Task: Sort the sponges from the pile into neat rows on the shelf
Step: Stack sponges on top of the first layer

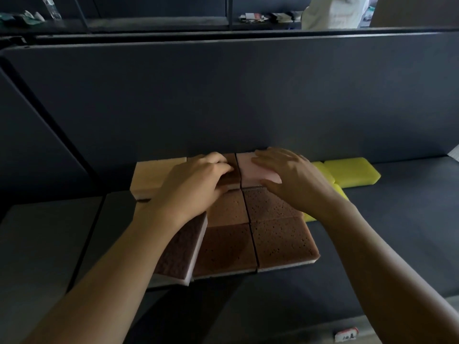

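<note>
Brown sponges (280, 239) lie flat in tight rows on the dark shelf (397, 219). In the back row, my left hand (193, 184) curls its fingers over a dark brown sponge (234, 178). Beside it, my right hand (293, 180) holds a pink sponge (248, 171), fingers over its top and thumb at its near edge. A beige sponge (151, 176) sits at the left end of the back row. Under my left forearm, one brown sponge with a pink base (178, 256) leans at the left of the block.
Yellow sponges (350, 171) lie against the back panel (223, 95) to the right, partly hidden by my right hand. A small white and red item (346, 334) sits at the bottom edge. Behind the panel stands a person in white (332, 13).
</note>
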The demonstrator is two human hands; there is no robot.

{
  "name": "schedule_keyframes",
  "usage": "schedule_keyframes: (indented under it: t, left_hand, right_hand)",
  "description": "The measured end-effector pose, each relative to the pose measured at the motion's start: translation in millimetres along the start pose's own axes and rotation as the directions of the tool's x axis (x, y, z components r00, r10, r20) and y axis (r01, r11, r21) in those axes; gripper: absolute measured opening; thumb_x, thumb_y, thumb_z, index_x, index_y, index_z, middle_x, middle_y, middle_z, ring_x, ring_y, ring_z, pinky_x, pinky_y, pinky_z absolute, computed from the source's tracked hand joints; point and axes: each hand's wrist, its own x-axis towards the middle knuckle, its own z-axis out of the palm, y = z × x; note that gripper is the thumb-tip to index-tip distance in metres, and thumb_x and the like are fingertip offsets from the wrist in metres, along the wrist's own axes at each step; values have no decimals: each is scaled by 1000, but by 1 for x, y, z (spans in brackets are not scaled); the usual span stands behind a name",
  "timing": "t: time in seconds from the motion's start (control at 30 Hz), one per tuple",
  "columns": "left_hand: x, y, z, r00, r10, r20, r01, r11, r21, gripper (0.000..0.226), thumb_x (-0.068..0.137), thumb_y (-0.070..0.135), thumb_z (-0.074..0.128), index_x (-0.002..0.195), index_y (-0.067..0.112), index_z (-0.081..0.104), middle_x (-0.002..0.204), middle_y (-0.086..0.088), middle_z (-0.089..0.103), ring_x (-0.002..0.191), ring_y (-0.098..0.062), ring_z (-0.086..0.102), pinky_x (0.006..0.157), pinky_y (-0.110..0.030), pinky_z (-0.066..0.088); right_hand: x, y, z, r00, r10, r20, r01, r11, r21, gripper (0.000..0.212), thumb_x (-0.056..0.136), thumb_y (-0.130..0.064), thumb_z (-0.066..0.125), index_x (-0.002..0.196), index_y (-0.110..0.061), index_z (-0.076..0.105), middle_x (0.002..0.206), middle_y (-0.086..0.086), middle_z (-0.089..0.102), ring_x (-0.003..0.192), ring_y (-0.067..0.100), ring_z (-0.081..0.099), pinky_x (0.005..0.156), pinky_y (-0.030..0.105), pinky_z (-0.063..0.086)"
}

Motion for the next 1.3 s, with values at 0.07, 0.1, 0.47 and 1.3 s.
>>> schedule_keyframes:
  t: [0.07,0.1,0.47,1.3]
  left_hand:
    - [0,0,0,1000,-1,-1,1,1000,1,41,94,31,60,134,27,56,137,13,48,117,-13,51,86,-34,51]
    - [0,0,0,1000,-1,-3,1,1000,1,41,93,31,60,134,27,57,136,13,49,117,-13,51,86,-35,52]
    - [0,3,-5,999,-11,35,12,1000,-14,44,92,29,62,135,28,55,137,14,47,117,-12,51,89,-32,50]
    - [-136,33,-26,916,-401,-10,401,913,72,80,74,75,42,137,26,40,145,2,37,123,-20,47,95,-35,47]
  right_hand:
    - [-1,-2,0,1000,11,-13,-11,1000,7,51,90,-23,68,139,-26,54,147,-7,49,138,15,42,112,37,37]
    - [-1,-3,-1,1000,12,-17,-11,1000,7,50,89,-21,69,138,-25,55,146,-7,50,137,16,43,111,37,38]
    - [0,-4,0,1000,17,-3,-17,999,31,52,87,-18,71,136,-25,57,145,-4,52,134,18,47,111,38,39]
    - [-45,-102,14,982,-188,-16,186,946,265,47,91,-22,68,136,-19,55,146,-1,49,134,12,45,106,23,38]
